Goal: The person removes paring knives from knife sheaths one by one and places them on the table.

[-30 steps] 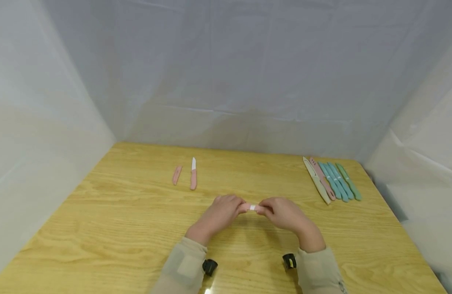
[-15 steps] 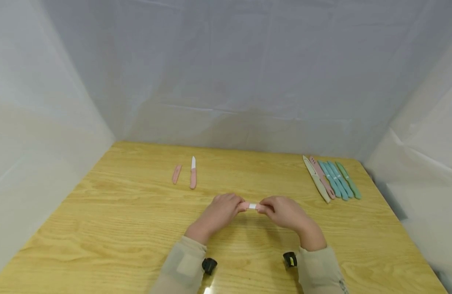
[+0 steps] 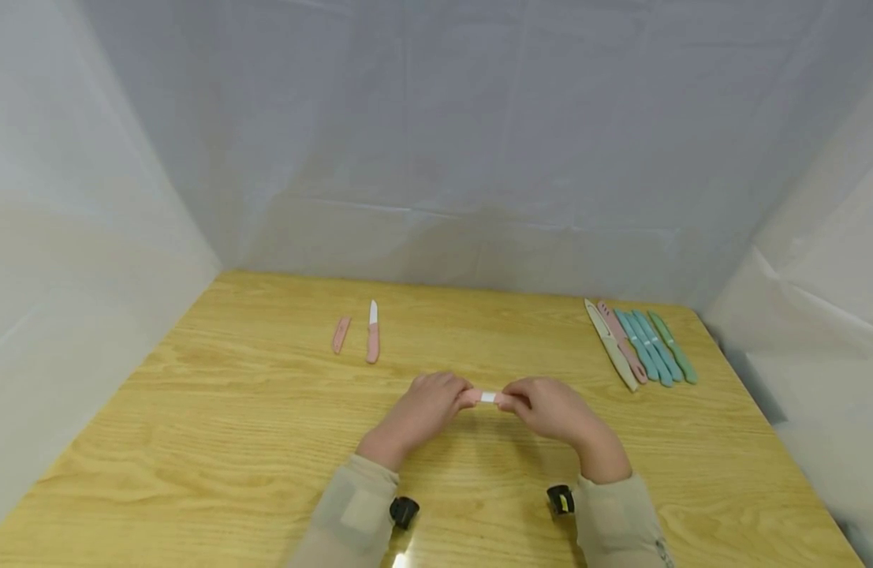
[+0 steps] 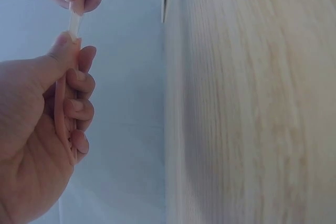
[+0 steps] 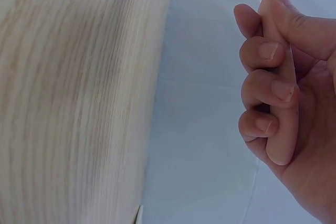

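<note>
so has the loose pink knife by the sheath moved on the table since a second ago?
No. The pink knife still lies right beside the pink sheath; only the camera shifted slightly.

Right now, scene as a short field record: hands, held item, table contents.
left hand: grips one pink end of the small knife
right hand: grips the other pink end
small knife: held between both hands above the table, a short white stretch of blade showing between the pink parts
table: light wood
far centre: pink sheath lying beside a bare pink-handled knife, apart
far right: row of sheathed knives, cream, pink, blue, green
</note>
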Motion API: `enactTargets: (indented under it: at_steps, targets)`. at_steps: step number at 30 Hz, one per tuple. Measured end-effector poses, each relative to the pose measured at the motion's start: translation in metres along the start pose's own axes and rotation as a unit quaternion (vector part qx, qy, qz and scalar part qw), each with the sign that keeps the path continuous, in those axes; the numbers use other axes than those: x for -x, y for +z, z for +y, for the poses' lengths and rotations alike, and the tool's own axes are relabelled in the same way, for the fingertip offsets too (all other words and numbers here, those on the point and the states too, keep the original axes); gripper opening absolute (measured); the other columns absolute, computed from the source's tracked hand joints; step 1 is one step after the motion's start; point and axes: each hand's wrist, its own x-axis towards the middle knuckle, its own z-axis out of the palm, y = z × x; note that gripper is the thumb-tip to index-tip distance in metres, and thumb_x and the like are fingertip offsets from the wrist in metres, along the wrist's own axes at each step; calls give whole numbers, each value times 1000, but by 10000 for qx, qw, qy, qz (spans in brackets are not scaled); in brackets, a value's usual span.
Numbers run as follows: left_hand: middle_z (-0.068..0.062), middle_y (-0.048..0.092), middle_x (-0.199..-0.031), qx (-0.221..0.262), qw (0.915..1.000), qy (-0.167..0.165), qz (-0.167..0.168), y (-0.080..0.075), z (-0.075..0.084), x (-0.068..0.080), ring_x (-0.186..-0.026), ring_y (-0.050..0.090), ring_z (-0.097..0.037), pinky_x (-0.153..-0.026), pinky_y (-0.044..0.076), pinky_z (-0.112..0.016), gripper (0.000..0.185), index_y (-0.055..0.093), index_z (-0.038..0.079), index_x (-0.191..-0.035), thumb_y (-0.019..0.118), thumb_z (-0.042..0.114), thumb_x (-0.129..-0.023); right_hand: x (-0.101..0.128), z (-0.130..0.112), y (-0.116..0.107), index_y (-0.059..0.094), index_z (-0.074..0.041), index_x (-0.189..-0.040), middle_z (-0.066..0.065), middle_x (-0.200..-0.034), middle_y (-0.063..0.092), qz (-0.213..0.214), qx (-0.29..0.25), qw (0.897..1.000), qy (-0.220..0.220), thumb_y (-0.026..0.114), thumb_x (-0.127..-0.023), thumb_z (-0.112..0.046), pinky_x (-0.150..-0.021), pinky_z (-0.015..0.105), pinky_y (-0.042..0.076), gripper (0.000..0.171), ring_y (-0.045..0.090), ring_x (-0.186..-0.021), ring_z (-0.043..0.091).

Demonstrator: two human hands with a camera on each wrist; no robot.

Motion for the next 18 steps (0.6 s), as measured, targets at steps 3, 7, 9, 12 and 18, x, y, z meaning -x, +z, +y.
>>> enactTargets:
  at_steps: [3,7,9,12,18]
  targets:
    - [-3,67,-110,73,10000,-62,-28,0,0,0,-105,61,-20,-100,43,-44,31,65,9,-115,49,32,-101,0,0,0,71,-10,-95,1,-71,63,1,-1,10000,5,58,-98,-26,-57,25,39,21,40,-54,6]
    - [-3,67,-109,119,9999,-105,-36,0,0,-1,-105,61,-19,-100,43,-44,31,65,9,-114,49,32,-101,0,0,0,71,-10,-96,1,-72,62,-21,9,10000,38,58,-98,-26,-57,25,39,21,40,-54,7]
    - [-2,67,-109,121,9998,-125,-46,0,0,-1,-105,61,-19,-99,43,-44,31,65,9,-114,49,33,-101,0,0,-1,71,-10,-96,1,-72,62,-34,-4,10000,59,58,-98,-25,-57,25,39,21,40,-54,7]
    - [-2,67,-110,88,9999,-128,-57,0,0,-1,-105,61,-19,-99,43,-44,32,65,9,-115,48,33,-101,0,0,-1,71,-10,-97,1,-73,63,-53,-25,9999,95,57,-98,-26,-57,25,39,21,41,-54,7]
    - [-3,67,-110,121,9998,-120,-77,-1,0,-1,-104,61,-19,-100,43,-44,34,65,8,-115,47,34,-101,1,0,-1,72,-9,-99,2,-76,65,-56,-43,9999,119,57,-98,-27,-58,26,40,23,43,-55,7]
